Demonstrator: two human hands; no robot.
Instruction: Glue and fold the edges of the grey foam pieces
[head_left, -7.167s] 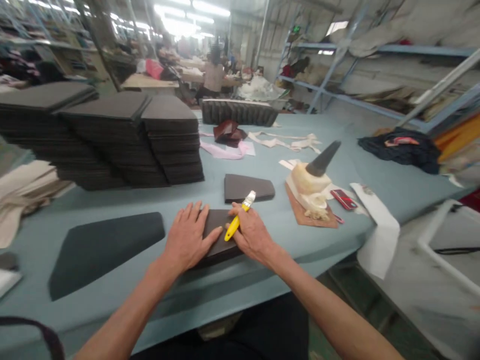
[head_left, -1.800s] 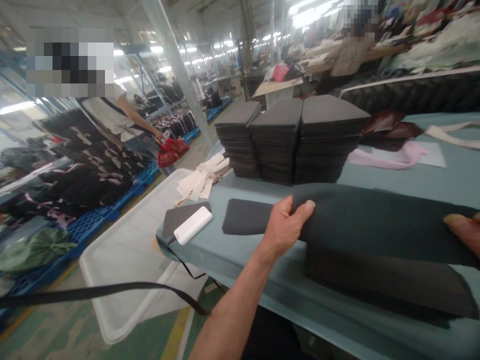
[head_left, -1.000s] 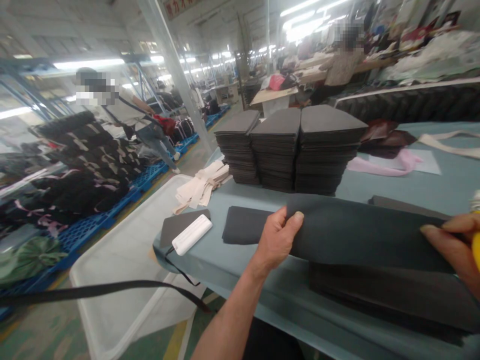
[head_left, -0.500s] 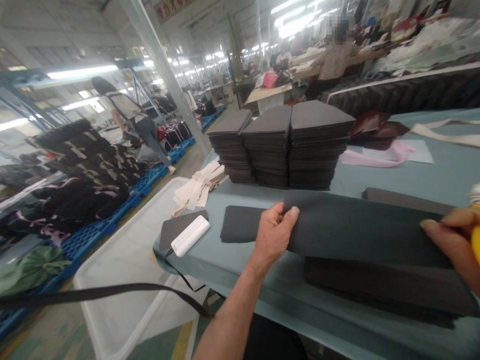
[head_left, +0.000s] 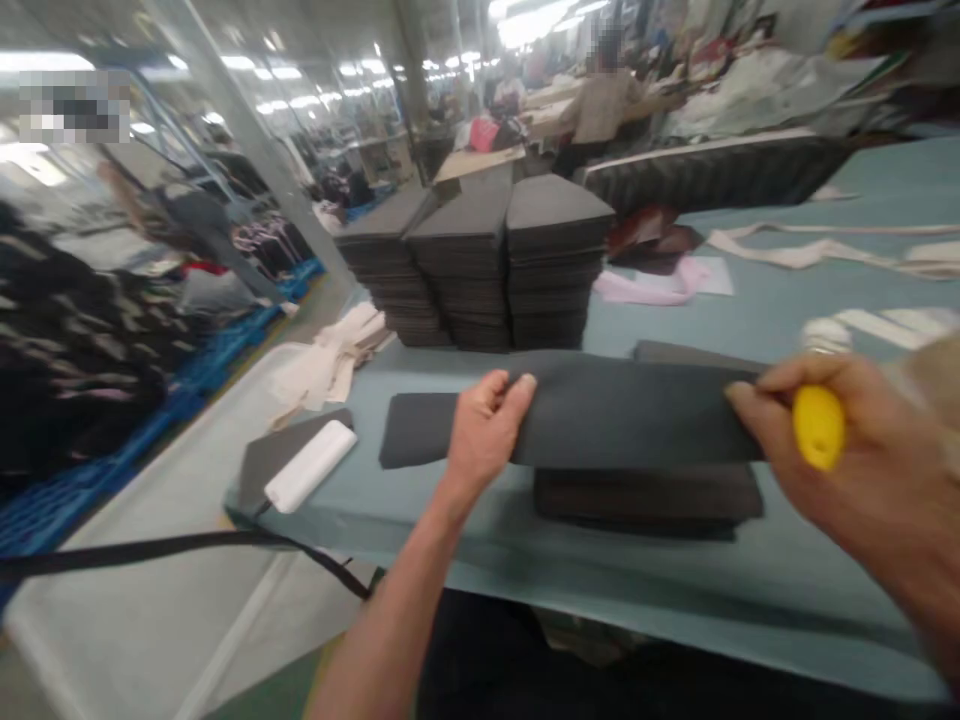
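A long dark grey sheet [head_left: 630, 410] is stretched between my two hands, above a low stack of dark sheets [head_left: 645, 500]. My left hand [head_left: 484, 425] pinches its left end between thumb and fingers. At the other end, my right hand [head_left: 847, 440] grips the sheet's edge with thumb and fingertips. A yellow-handled tool [head_left: 817, 428] is also held in the right hand; its working end is hidden. Left of my left hand lies another dark piece [head_left: 416, 428], partly covered by the hand. One more dark sheet [head_left: 694, 353] shows behind the held one.
Three tall stacks of dark sheets [head_left: 555, 265] stand at the table's [head_left: 675, 590] back. Pale cloth strips [head_left: 337, 360] and a white flat device [head_left: 311, 465] lie left. Pink strip [head_left: 652, 285], brown pieces [head_left: 652, 240] and a white spool [head_left: 825, 335] are right. A person [head_left: 600, 105] stands beyond.
My view has swung right, bringing my right hand and the yellow-handled tool fully into sight. Both hands keep the sheet stretched over the low stack. The walking person has shifted toward the left edge.
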